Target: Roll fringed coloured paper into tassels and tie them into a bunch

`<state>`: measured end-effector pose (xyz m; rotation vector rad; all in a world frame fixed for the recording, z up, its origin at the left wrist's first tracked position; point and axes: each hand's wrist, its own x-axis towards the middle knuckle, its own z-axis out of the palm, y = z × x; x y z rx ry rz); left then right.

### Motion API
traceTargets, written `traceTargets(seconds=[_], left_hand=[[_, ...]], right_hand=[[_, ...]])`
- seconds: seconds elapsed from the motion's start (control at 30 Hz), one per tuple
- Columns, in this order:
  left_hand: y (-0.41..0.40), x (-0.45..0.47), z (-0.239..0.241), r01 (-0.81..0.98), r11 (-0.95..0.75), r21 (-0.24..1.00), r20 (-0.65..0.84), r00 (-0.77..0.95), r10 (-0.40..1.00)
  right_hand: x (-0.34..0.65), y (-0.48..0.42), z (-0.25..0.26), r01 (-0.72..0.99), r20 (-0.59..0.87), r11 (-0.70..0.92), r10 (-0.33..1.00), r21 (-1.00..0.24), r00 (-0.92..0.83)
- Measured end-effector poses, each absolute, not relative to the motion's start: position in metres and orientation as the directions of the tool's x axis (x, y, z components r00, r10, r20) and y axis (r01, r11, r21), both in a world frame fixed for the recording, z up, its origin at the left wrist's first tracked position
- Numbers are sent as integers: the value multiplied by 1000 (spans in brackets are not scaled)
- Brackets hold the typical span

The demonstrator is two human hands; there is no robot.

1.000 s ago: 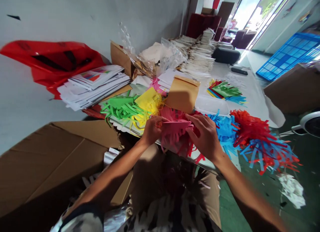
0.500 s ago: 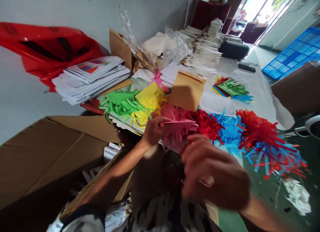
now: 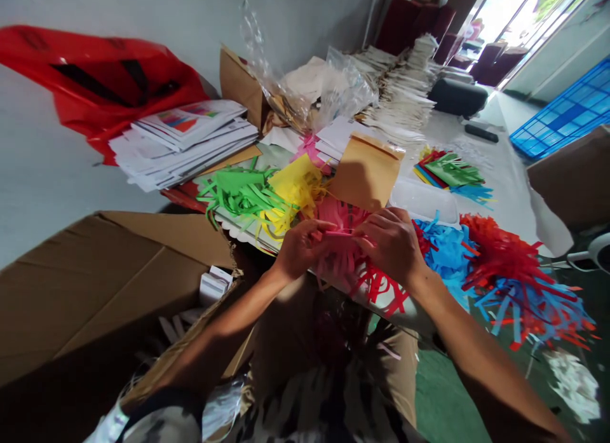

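Note:
Between my two hands is a folded piece of pink fringed paper (image 3: 339, 234), held level above the table's near edge. My left hand (image 3: 304, 245) pinches its left end. The fingers of my right hand (image 3: 391, 245) are closed on its right end. Pink strips hang down below it. Red fringed paper (image 3: 381, 287) shows under my right hand, partly hidden by it. To the left lie yellow fringed paper (image 3: 298, 182) and green fringed paper (image 3: 241, 189). Blue fringed paper (image 3: 445, 246) lies to the right of my right hand.
A brown envelope (image 3: 366, 170) and a clear plastic tray (image 3: 424, 200) lie beyond my hands. An open cardboard box (image 3: 114, 271) stands at the left. Red and blue fringe bundles (image 3: 505, 258) overhang the right edge. Paper stacks (image 3: 190, 144) and a red bag (image 3: 128, 81) are farther back.
My right hand has moved forward and left from near the camera to the pink fringed paper and closed on its right end. The view has shifted slightly.

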<state>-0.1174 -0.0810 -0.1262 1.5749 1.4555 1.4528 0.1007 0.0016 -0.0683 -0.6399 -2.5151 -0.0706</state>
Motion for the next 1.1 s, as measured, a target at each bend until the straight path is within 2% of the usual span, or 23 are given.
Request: traceTargets(seconds=[0.13, 0.23, 0.37, 0.43, 0.6, 0.83, 1.0, 1.1], left_hand=[[-83, -118, -126, 237, -211, 948, 262, -211, 942], [-82, -117, -126, 135, -170, 976, 198, -233, 952], [-80, -114, -126, 109, -173, 979, 196, -250, 948], [-80, -112, -127, 116, -175, 978, 199, -245, 949], [-78, -111, -130, 259, -235, 937, 309, -293, 905], [-76, -115, -134, 320, -281, 905, 380, -308, 872], [-80, -123, -136, 439, -260, 860, 408, -286, 867], [-79, -129, -136, 577, -219, 787, 415, -233, 879]], right_hand=[[106, 9, -66, 437, 493, 880, 468, -185, -733], [107, 10, -66, 415, 449, 838, 542, -355, -711], [103, 4, -67, 406, 384, 678, 705, -613, -596], [100, 2, -69, 412, 352, 589, 778, -695, -520], [94, 1, -71, 333, 363, 545, 802, -769, -473], [89, 1, -67, 257, 498, 634, 750, -730, -435], [91, 8, -68, 195, 444, 519, 835, -832, -325], [91, 13, -61, 162, 426, 473, 868, -866, -255]])
